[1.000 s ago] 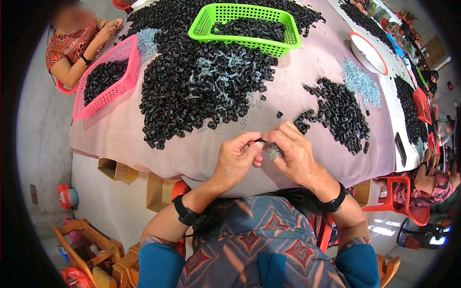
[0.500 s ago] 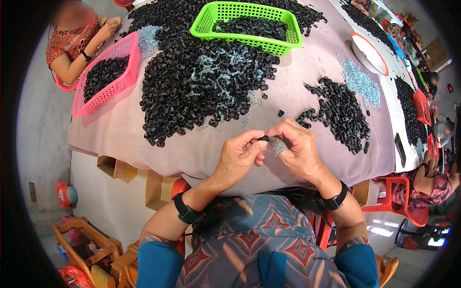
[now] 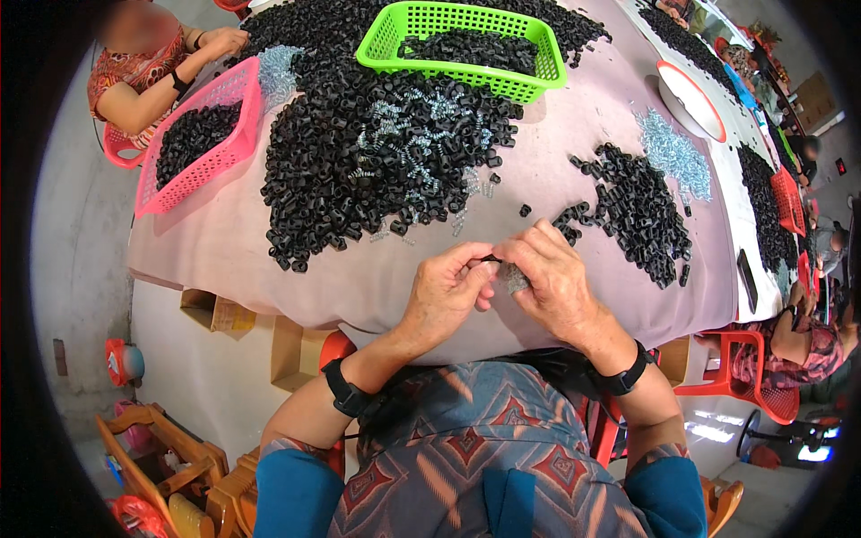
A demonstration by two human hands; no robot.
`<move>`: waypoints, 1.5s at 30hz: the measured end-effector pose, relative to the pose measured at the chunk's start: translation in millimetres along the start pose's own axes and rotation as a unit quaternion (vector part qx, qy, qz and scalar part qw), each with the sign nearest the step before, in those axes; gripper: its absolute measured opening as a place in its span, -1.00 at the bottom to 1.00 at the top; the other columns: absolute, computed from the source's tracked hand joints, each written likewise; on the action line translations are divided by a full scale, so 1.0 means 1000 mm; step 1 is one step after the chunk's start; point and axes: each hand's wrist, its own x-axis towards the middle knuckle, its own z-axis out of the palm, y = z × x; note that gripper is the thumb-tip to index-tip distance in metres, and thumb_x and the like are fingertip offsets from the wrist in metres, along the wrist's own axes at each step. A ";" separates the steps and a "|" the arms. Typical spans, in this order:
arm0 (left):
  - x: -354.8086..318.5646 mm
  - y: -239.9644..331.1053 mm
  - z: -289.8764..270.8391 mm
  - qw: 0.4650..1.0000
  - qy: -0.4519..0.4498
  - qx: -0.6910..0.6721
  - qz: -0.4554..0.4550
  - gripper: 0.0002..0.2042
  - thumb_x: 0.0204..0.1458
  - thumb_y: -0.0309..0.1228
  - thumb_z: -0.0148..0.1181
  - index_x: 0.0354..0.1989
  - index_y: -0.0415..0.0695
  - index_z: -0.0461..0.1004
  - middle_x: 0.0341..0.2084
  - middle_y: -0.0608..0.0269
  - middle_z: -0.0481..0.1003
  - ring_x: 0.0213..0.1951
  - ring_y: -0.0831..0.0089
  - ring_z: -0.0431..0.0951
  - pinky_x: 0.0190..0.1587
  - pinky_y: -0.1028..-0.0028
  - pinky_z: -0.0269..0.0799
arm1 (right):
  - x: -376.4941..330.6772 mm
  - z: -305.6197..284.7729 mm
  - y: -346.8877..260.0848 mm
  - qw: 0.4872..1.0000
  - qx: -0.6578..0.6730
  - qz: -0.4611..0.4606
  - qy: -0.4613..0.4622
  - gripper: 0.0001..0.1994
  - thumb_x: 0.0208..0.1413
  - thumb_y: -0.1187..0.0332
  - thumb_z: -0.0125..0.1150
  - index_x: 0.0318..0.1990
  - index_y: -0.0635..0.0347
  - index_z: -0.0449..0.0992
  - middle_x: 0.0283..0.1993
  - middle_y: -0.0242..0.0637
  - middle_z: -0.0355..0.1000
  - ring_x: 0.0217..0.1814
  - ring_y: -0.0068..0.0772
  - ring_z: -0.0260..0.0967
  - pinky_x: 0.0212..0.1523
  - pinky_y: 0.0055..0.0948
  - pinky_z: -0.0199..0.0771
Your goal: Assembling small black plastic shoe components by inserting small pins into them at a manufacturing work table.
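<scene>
Just off the table's near edge, my left hand (image 3: 446, 294) pinches a small black plastic part (image 3: 491, 258) between thumb and fingertips. My right hand (image 3: 558, 289) meets it from the other side, its fingers closed at the part's right end. A grey wrap (image 3: 514, 277) covers one digit of the right hand. The fingers hide most of the part. Beyond my left hand spreads a large heap of black plastic parts (image 3: 309, 193), with coiled metal springs (image 3: 395, 134) scattered over it. A smaller heap of black parts (image 3: 632, 211) lies to the right of my right hand.
A green basket (image 3: 462, 74) holding black parts stands at the back, a pink basket (image 3: 199, 170) at left. Loose springs (image 3: 673, 152) lie at right by a white bowl (image 3: 691, 100). A co-worker's hand (image 3: 224, 42) is at far left; other people sit at right.
My right fingers have shifted slightly left and curl closer over the black part. My left hand holds its place. The co-worker's hands at far left have moved toward the heap.
</scene>
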 end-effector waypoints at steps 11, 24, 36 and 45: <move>0.001 0.003 0.001 1.000 0.003 0.020 -0.009 -0.80 0.13 -0.49 0.05 -0.10 -0.27 0.45 -0.51 0.33 0.45 -0.50 0.64 0.45 -0.48 0.62 0.45 | -0.002 0.001 0.000 1.000 -0.012 -0.004 -0.001 -0.48 -0.51 0.62 0.27 -0.18 0.21 0.40 -0.31 -0.24 0.31 -0.25 -0.13 0.24 -0.20 -0.26 0.28; 0.000 -0.003 0.000 0.999 0.007 0.036 0.031 -0.81 0.14 -0.54 0.00 -0.11 -0.28 0.44 -0.51 0.33 0.46 -0.49 0.65 0.45 -0.46 0.62 0.45 | -0.004 0.001 -0.025 0.997 -0.074 -0.007 0.021 -0.47 -0.48 0.57 0.28 -0.14 0.18 0.39 -0.31 -0.30 0.30 -0.25 -0.23 0.23 -0.21 -0.33 0.19; 0.000 0.001 0.002 1.000 0.022 -0.004 -0.011 -0.81 0.11 -0.49 0.08 -0.13 -0.30 0.44 -0.49 0.32 0.45 -0.49 0.64 0.46 -0.47 0.61 0.45 | 0.011 -0.023 0.052 0.986 -0.003 0.166 0.015 -0.82 -0.15 0.61 0.12 -0.30 0.27 0.45 -0.39 -0.13 0.37 -0.29 -0.05 0.34 -0.25 -0.22 0.35; 0.000 -0.004 0.001 1.000 0.018 -0.015 0.007 -0.80 0.11 -0.46 0.10 -0.13 -0.29 0.44 -0.50 0.31 0.45 -0.49 0.63 0.46 -0.47 0.61 0.45 | 0.019 -0.007 0.067 0.987 -0.101 0.087 -0.090 -0.72 -0.25 0.63 0.11 -0.28 0.20 0.46 -0.35 -0.18 0.31 -0.20 -0.06 0.32 -0.20 -0.21 0.33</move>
